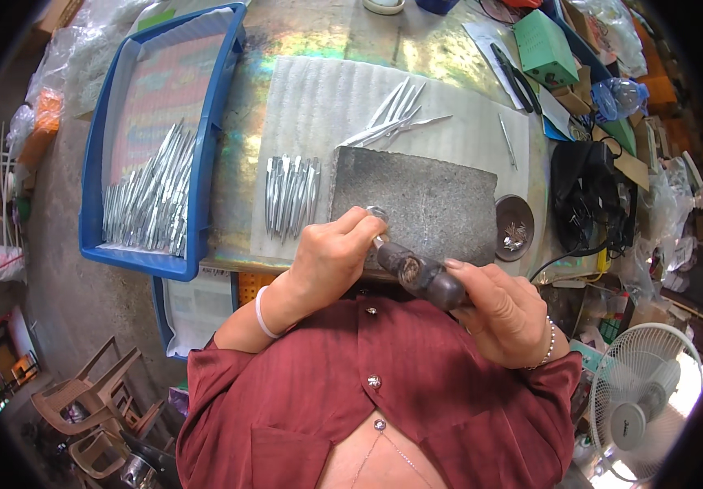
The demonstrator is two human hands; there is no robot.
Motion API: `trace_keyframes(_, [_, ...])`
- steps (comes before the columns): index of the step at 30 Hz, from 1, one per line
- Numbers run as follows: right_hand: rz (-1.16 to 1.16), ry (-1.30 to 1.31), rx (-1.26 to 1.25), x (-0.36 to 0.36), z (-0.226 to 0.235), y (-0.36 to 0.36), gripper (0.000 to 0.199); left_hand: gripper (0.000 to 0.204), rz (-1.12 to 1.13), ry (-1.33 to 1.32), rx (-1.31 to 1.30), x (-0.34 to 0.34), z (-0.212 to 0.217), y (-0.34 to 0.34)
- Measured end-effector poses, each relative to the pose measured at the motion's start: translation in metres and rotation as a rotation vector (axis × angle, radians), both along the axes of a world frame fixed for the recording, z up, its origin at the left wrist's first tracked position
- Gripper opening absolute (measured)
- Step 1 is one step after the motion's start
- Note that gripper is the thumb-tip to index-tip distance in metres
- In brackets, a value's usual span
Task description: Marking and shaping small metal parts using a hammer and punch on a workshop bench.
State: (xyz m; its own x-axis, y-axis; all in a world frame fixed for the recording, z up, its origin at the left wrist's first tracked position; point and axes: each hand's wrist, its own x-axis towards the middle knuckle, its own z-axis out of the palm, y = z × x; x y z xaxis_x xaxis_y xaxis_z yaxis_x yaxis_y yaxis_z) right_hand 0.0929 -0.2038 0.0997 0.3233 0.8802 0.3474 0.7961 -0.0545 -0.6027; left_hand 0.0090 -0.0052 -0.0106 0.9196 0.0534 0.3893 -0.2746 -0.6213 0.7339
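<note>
My left hand is closed in a pinch on a slim silver metal piece, over the near left part of a grey stone block. The fingers hide most of that piece. My right hand is wrapped round a hammer, its dark rounded head just in front of the block's near edge. The hammer's handle is mostly hidden. Left of the block lies a row of slim silver metal pieces. Beyond it several more pointed pieces lie loosely fanned out.
A blue tray at the left holds many similar pieces. Right of the block stands a dark round bowl with small metal parts. Black-handled pliers, a green box and a black bag are at the right. White foam sheeting lies underneath.
</note>
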Motion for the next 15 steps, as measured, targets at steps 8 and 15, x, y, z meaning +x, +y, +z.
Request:
trace_keyframes(8, [0.011,-0.06,-0.045,0.0,0.0033,-0.0016,0.05,0.02,-0.012,0.021,0.02,0.0011,0.002,0.0007])
trace_keyframes(15, [-0.028,0.015,-0.114,-0.0055,0.0023,-0.0039,0.051,0.019,0.001,0.006,0.025,0.0003,-0.0032,-0.0005])
